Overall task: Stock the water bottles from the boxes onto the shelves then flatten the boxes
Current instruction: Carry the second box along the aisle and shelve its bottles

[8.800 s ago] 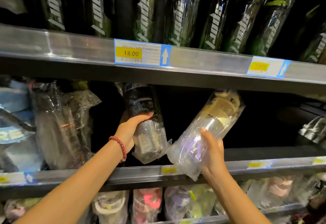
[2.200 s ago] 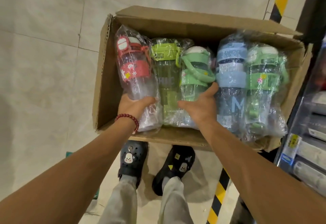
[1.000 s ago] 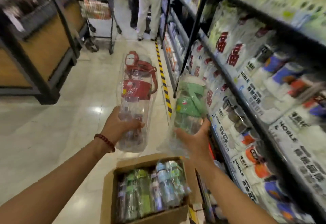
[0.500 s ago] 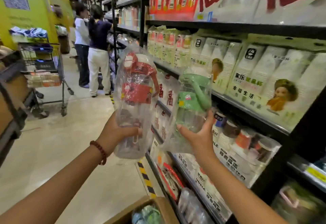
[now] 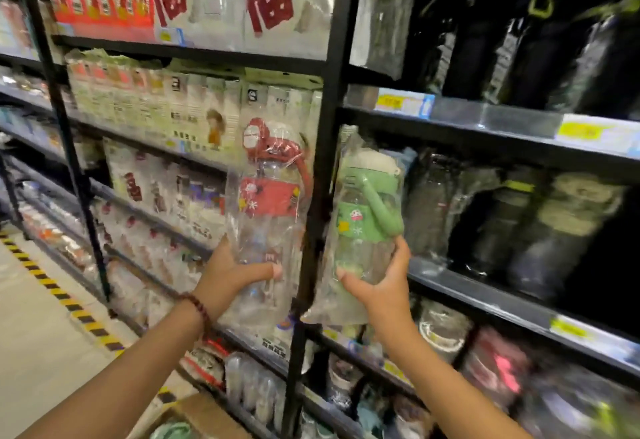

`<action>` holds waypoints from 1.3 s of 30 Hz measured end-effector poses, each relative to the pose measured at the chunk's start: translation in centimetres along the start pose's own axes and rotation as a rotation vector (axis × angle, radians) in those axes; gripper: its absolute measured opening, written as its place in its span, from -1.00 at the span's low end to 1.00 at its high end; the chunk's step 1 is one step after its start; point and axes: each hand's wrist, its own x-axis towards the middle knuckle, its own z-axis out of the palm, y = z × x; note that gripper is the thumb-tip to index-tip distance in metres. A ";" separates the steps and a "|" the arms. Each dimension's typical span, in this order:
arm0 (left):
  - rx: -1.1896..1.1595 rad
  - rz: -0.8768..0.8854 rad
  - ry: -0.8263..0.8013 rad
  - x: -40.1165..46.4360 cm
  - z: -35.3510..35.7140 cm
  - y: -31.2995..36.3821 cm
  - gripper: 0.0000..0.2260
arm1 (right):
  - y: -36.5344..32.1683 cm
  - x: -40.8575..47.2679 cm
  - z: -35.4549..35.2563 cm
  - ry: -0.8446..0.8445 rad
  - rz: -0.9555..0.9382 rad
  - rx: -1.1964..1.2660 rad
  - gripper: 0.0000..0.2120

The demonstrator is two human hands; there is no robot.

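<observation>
You are holding two bottles up in front of the shelves. Your left hand (image 5: 231,274) is gripping the clear plastic-wrapped bottle with the red lid (image 5: 268,203) near its bottom, thumb across the front, so it is staying upright. Your right hand (image 5: 375,283) is curling round the clear wrapped bottle with the green lid (image 5: 365,212), right by the dark metal shelf (image 5: 485,295) on the right, probably where it is going. The brown cardboard box (image 5: 204,419) is sitting low and near you, with bottles inside

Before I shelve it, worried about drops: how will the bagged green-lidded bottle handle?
Likely slippery: the right hand grips the green-lidded bottle through loose, glossy plastic wrap. Probably light, since the clear body looks empty. Seemingly rigid under the grip.
</observation>
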 end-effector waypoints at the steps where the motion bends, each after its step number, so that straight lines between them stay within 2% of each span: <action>1: -0.022 -0.006 -0.032 -0.5 2.3 -0.1 -0.26 | 0.0 -0.8 -2.3 0.029 0.007 -0.017 0.05; 4: -0.070 -0.027 -0.137 -2.0 9.3 0.0 -0.29 | -0.2 -3.5 -9.0 0.132 0.029 -0.076 0.12; 8: -0.143 -0.002 -0.240 -4.0 17.5 -0.5 -0.44 | -0.1 -7.0 -16.8 0.281 0.042 -0.122 0.05; 12: -0.158 -0.002 -0.348 -6.0 24.1 -1.0 -0.45 | -0.1 -10.5 -23.4 0.391 0.089 -0.157 -0.02; 15: -0.181 -0.076 -0.426 -6.9 28.2 -1.5 -0.37 | 0.2 -12.6 -27.2 0.462 0.111 -0.182 -0.02; 17: -0.184 -0.083 -0.454 -7.3 30.3 -1.6 -0.49 | 0.4 -13.4 -29.0 0.485 0.112 -0.176 0.01; 21: -0.199 -0.107 -0.501 -6.8 32.9 -1.9 -0.48 | 1.5 -13.0 -30.9 0.533 0.122 -0.153 -0.11; 27: -0.235 -0.109 -0.542 -2.5 34.1 -1.6 -0.38 | 2.7 -8.9 -30.8 0.537 0.124 -0.148 -0.03; 32: -0.249 -0.079 -0.540 1.8 34.4 -1.5 -0.34 | 3.3 -4.4 -30.1 0.550 0.111 -0.166 -0.19; 36: -0.283 -0.067 -0.603 4.2 34.9 -2.0 -0.24 | 3.8 -1.9 -30.3 0.579 0.113 -0.178 -0.16; 39: -0.321 -0.042 -0.648 4.5 35.7 -2.5 -0.36 | 4.0 -1.2 -30.6 0.610 0.101 -0.213 -0.17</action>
